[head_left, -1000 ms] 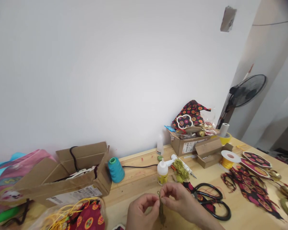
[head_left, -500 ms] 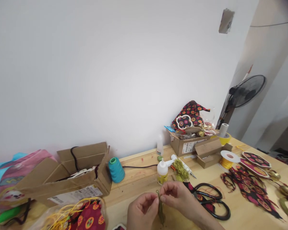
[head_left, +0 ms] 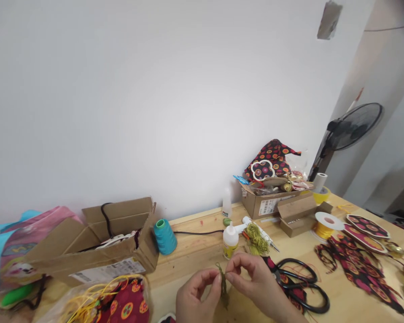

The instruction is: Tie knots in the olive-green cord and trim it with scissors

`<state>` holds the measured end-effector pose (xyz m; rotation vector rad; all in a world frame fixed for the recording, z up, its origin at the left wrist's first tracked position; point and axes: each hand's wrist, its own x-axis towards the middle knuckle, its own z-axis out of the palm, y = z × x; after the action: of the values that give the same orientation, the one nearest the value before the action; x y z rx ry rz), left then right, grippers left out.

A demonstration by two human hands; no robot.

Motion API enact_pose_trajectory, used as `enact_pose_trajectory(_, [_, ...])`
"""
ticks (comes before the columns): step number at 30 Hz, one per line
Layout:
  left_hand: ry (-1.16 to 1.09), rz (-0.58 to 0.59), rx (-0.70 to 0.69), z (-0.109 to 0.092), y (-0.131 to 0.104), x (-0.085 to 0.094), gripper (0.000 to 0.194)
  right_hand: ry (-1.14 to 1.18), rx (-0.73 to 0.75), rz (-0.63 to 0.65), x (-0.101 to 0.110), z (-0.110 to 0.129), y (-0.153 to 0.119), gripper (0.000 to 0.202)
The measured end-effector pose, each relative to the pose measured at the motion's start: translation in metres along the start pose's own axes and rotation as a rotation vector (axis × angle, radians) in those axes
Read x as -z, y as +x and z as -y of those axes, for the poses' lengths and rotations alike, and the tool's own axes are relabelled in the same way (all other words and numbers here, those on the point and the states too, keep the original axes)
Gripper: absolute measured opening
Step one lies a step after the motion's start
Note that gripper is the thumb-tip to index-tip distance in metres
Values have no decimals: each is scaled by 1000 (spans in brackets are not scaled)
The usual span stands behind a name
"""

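The wall stands behind the wooden table. The fan stands beyond the table's far right end. The left box sits open at the table's left part; the right box stands against the wall, filled with patterned cloth and small parts. The left hand and right hand work at the near edge, fingertips facing. The black-handled scissors lie just right of the right hand, partly over patterned fabric. The teal cone stands beside the left box. The glue bottle stands upright just behind the hands, with the green yarn to its right. The green bundle hangs between the hands, above the table. The left thumb and fingertips close on its upper part; the right fingertips pinch it from the right, the exact strand too small to tell. A thin loop projects above the grip.
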<state>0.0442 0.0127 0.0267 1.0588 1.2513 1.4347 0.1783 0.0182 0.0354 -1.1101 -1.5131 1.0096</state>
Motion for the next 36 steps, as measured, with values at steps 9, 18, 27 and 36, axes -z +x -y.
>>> enact_pose_trajectory(9, [-146, -41, 84, -7, -2, 0, 16, -70, 101, -140, -1, -1, -1, 8])
enact_pose_trajectory(18, [-100, -46, 50, -13, -4, 1, 8, -92, 186, -147, -9, 8, -4, 11])
enact_pose_trajectory(27, [-104, -52, 38, -18, -8, -3, 8, -50, 184, -182, -11, 7, -4, 6])
enact_pose_trajectory(36, [-119, -63, 41, -16, -9, -3, 8, 94, 148, -134, -13, 2, -5, 8])
